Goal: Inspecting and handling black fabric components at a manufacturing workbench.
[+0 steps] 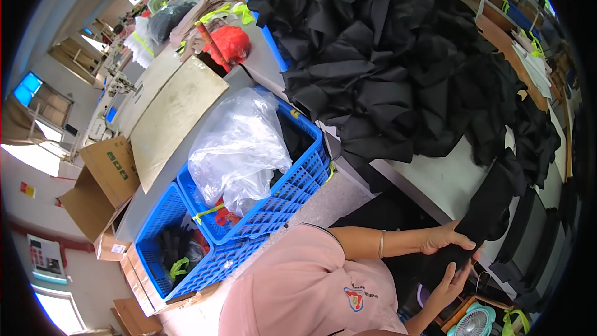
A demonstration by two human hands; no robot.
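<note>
looking matte, the fabric strip [489,205] is black

Pink shirt [298,286], thin silver bracelet [382,244]

No text is legible; shirt print [355,298] and carton marks [115,163] too small.

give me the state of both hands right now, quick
Left hand: closed, holding the black cloth.
Right hand: at the same cloth, fingers bent; whether it is closed on it cannot be told.
</note>
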